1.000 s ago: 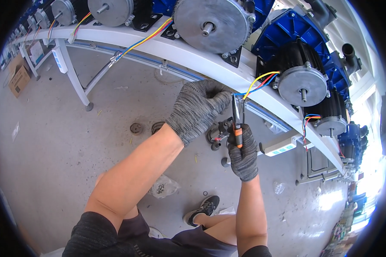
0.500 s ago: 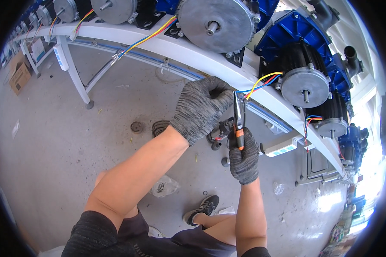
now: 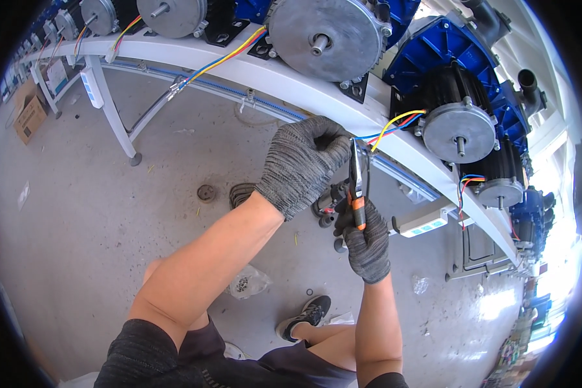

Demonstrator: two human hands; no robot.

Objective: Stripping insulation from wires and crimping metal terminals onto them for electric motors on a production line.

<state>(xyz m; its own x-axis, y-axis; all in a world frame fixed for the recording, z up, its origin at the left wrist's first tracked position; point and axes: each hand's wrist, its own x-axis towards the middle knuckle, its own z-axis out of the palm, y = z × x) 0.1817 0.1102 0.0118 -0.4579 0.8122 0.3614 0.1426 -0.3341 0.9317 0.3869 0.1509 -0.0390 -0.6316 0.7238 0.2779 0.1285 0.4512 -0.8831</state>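
Observation:
My left hand (image 3: pixel 304 161), in a grey knit glove, is closed in a pinch on the end of a blue wire (image 3: pixel 366 137). The fingers hide the wire's tip. My right hand (image 3: pixel 366 246), gloved alike, holds pliers (image 3: pixel 356 178) with orange and black handles, jaws pointing up. Those jaws stand right beside the left fingertips, at the wire ends; whether they grip a wire I cannot tell. A yellow wire (image 3: pixel 389 127) and a red wire run alongside the blue one from a black motor (image 3: pixel 459 132) with a round silver end plate.
A white bench frame (image 3: pixel 194 55) curves across, carrying several motors with blue housings. To its left, a larger motor (image 3: pixel 323 39) trails its own coloured wires. A power strip (image 3: pixel 423 226) hangs below. On the floor lie a cardboard box (image 3: pixel 30 115), a plastic bag (image 3: pixel 249 282) and a small round part (image 3: pixel 205 193).
My right hand has shifted slightly down, with its fingers spread a little wider on the plier handles. The pliers tilt a bit differently. My left hand keeps nearly the same place.

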